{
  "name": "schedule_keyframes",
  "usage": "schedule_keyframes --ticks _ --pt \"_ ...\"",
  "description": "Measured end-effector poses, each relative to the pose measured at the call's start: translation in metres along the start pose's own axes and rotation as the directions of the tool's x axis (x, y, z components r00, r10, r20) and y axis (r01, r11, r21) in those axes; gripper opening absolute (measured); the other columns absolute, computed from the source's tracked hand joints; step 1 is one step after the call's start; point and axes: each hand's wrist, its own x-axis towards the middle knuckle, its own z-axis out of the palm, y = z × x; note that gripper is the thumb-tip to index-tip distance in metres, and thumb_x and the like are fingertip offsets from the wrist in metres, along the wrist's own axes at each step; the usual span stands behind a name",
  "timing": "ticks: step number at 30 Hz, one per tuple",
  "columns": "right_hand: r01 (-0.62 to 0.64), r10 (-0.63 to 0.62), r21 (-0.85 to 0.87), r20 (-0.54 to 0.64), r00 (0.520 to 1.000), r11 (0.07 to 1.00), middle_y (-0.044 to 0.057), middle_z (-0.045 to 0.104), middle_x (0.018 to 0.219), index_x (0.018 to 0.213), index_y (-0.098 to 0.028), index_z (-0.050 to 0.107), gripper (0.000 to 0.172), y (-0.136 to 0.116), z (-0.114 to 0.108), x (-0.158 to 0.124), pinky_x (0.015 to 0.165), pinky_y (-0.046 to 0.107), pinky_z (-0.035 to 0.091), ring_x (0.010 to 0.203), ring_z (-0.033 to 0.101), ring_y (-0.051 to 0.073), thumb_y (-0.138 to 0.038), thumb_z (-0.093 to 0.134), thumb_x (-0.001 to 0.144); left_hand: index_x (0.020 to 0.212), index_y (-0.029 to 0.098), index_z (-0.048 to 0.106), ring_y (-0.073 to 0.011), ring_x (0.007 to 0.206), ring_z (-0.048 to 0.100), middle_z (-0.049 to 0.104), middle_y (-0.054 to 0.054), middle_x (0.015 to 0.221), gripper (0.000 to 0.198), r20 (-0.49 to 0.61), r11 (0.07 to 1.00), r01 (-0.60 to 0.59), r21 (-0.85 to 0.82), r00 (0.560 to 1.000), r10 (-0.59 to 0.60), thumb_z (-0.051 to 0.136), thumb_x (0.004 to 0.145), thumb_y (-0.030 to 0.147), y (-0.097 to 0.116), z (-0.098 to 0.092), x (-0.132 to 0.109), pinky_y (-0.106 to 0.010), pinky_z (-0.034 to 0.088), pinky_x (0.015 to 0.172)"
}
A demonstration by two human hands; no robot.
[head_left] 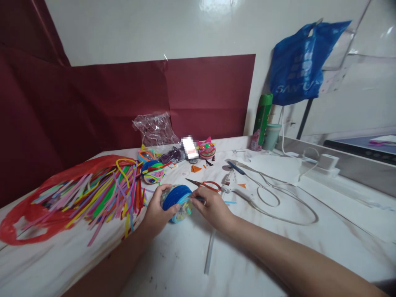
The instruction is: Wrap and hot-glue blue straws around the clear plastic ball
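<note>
My left hand point(157, 212) is wrapped around the left side of a ball point(177, 197) partly covered in dark and light blue pipe cleaners, holding it just above the table. At the ball's right side, my right hand point(213, 206) is closed in a pinch on a blue pipe cleaner point(200, 198); the fingers hide most of it. Just behind that hand lie scissors point(213, 186) with orange handles. A white glue gun point(239, 191) rests to the right, and a clear glue stick point(210, 252) lies nearer to me.
Colourful pipe cleaners point(99, 198) spread over a red plastic bag point(18, 231) at left. Decorated balls point(152, 171) and a phone point(189, 147) stand behind. Cables point(287, 220) loop at right, near a green spray can point(262, 119) and a cup point(272, 138).
</note>
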Motion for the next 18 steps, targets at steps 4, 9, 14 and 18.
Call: schedule_keyframes --ticks 4,9,14,18 --pt "-0.047 0.047 0.025 0.001 0.999 0.999 0.002 0.065 0.073 0.076 -0.019 0.060 0.007 -0.0015 0.0010 0.0011 0.064 0.025 0.046 0.068 0.060 0.015 -0.014 0.060 0.080 0.114 0.019 0.048 -0.0279 0.111 0.051 0.055 -0.010 0.115 0.055 0.000 0.999 -0.025 0.025 1.000 0.025 0.067 0.063 0.027 -0.0013 0.0015 -0.0004 -0.041 0.038 0.095" --pt "-0.067 0.067 -0.008 -0.006 0.998 0.998 0.003 0.064 0.072 0.076 -0.018 0.059 0.006 -0.0010 0.0019 0.0003 0.063 0.025 0.045 0.067 0.059 0.016 -0.014 0.061 0.080 0.116 0.020 0.046 -0.0273 0.112 0.050 0.053 -0.009 0.117 0.056 0.017 0.999 -0.030 0.020 0.999 0.029 0.066 0.064 0.027 -0.0047 0.0034 -0.0011 -0.041 0.038 0.095" --pt "-0.094 0.094 -0.006 0.025 0.995 0.996 0.003 0.065 0.073 0.075 -0.019 0.057 0.007 -0.0021 0.0020 0.0000 0.063 0.025 0.045 0.067 0.060 0.016 -0.015 0.059 0.080 0.116 0.020 0.046 -0.0276 0.113 0.049 0.053 -0.009 0.118 0.057 0.021 0.999 -0.033 -0.006 0.999 0.033 0.067 0.064 0.028 -0.0061 0.0047 -0.0012 -0.040 0.039 0.095" --pt "-0.088 0.088 -0.011 0.023 0.996 0.996 0.002 0.064 0.072 0.075 -0.019 0.057 0.008 -0.0007 0.0033 -0.0004 0.062 0.024 0.044 0.065 0.059 0.015 -0.014 0.058 0.080 0.119 0.020 0.044 -0.0272 0.109 0.052 0.053 -0.009 0.118 0.060 0.068 1.000 0.021 -0.015 0.997 -0.020 0.067 0.064 0.029 -0.0003 0.0034 -0.0009 -0.039 0.042 0.091"
